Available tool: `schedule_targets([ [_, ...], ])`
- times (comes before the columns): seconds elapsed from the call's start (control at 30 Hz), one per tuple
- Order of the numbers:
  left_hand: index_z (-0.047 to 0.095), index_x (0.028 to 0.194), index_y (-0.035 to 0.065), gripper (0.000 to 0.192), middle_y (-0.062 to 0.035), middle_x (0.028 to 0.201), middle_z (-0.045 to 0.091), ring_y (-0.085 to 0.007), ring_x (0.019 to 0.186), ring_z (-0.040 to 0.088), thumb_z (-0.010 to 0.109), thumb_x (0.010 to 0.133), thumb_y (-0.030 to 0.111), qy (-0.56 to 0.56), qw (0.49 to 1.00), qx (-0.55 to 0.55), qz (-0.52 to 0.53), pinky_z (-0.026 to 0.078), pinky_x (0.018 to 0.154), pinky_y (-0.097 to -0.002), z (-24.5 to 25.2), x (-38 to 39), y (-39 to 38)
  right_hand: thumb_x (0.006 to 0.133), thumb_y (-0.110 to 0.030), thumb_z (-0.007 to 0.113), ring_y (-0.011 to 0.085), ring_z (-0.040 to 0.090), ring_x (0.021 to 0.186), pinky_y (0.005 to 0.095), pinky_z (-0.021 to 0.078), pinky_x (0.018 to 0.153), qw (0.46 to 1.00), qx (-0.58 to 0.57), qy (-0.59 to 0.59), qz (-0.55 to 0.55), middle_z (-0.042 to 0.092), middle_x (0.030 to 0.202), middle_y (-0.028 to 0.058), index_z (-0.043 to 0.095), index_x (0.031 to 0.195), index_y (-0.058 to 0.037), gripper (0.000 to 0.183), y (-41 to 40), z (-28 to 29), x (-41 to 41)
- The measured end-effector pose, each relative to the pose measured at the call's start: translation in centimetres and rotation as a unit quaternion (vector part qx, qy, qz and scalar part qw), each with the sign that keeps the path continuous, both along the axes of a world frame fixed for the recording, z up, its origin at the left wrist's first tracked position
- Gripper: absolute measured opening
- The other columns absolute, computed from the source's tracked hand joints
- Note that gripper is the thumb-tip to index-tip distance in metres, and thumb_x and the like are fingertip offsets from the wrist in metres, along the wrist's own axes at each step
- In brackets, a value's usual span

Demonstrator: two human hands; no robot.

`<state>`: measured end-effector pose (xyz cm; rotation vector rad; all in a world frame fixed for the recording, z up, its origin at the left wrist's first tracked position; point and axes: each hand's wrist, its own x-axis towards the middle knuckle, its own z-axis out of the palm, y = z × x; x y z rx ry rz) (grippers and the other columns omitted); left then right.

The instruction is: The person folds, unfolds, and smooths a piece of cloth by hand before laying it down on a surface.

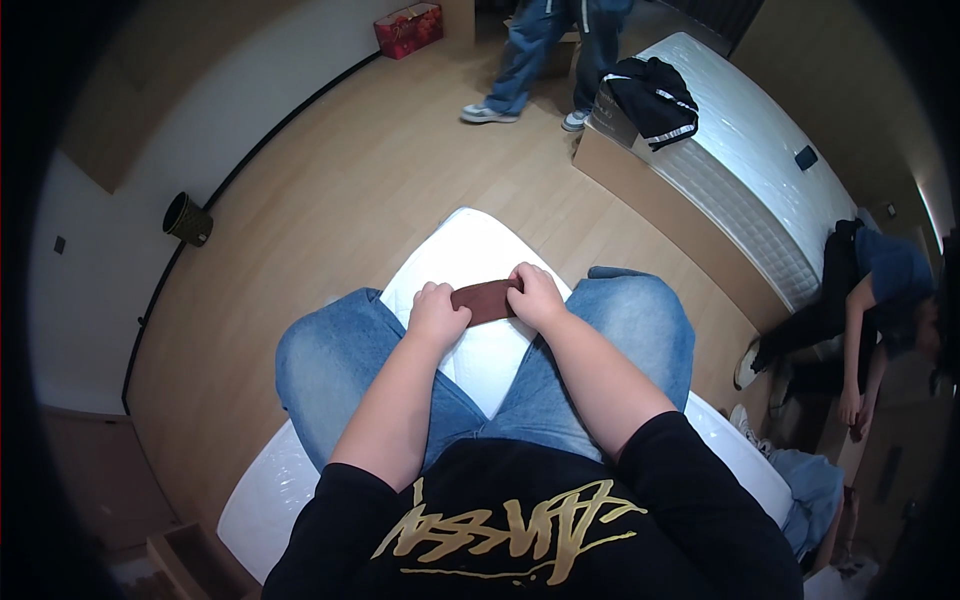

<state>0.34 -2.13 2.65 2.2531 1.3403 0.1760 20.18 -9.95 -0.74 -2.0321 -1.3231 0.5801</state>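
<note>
A small dark-brown folded cloth (487, 302) is stretched flat between my two hands, over the white plastic-wrapped mattress (469, 240) that shows between my knees. My left hand (438, 315) pinches one end of it, thumb on top. At the other end, the thumb and fingers of my right hand (535, 296) are closed on its edge. Both forearms rest above my thighs in blue jeans. The parts of the cloth under my fingers are hidden.
A second wrapped mattress (720, 142) at the upper right bears a black garment (652, 101) and a small dark object (806, 157). One person stands ahead; others are at the right. A wastebasket (187, 220) and a red box (409, 30) stand by the left wall.
</note>
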Motion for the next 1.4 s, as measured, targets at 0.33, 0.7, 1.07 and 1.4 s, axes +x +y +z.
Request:
schedule_targets([
  [0.33,0.061,0.101,0.0005,0.032,-0.0235,0.099,0.067,-0.0423,0.099,0.062,0.072,0.074,0.013,-0.087,0.993,-0.064,0.047,0.051,0.092,-0.0472,0.6,-0.3,0.2,0.082,-0.015,0.066,0.0398,0.059,0.103,0.0461,0.0475,0.093,0.999,0.024,-0.046,0.001,0.065,0.105,0.0193,0.064,0.100,-0.0039,0.021,-0.3,-0.1,-0.4],
  [0.7,0.063,0.116,0.0051,0.039,-0.0219,0.123,0.053,-0.0415,0.114,0.053,0.069,0.079,0.014,0.017,0.999,0.021,0.024,0.047,0.097,-0.0507,0.4,-1.1,-1.3,0.078,-0.016,0.069,0.0373,0.057,0.107,0.0501,0.0446,0.092,0.955,0.116,-0.259,0.088,0.061,0.112,0.0174,0.064,0.109,-0.0062,0.032,-13.5,12.7,0.5],
  [1.07,0.063,0.131,0.0029,0.035,-0.0183,0.146,0.053,-0.0315,0.137,0.048,0.059,0.102,0.023,-0.172,0.776,-0.404,-0.453,0.036,0.116,-0.0386,8.2,-3.9,-9.8,0.091,-0.008,0.063,0.0317,0.056,0.113,0.0405,0.0456,0.098,0.982,-0.115,0.075,-0.126,0.059,0.122,0.0191,0.062,0.116,-0.0012,0.026,-40.7,15.0,-5.5],
  [1.4,0.065,0.128,0.0001,0.056,-0.0208,0.127,0.065,-0.0319,0.115,0.063,0.059,0.091,0.042,-0.175,0.779,-0.391,0.457,0.047,0.101,-0.0421,3.7,-33.7,-20.7,0.090,-0.011,0.064,0.0247,0.061,0.101,0.0385,0.0489,0.089,0.835,-0.397,0.245,-0.293,0.065,0.108,0.0172,0.064,0.109,0.0008,0.022,-42.9,12.4,-6.5],
])
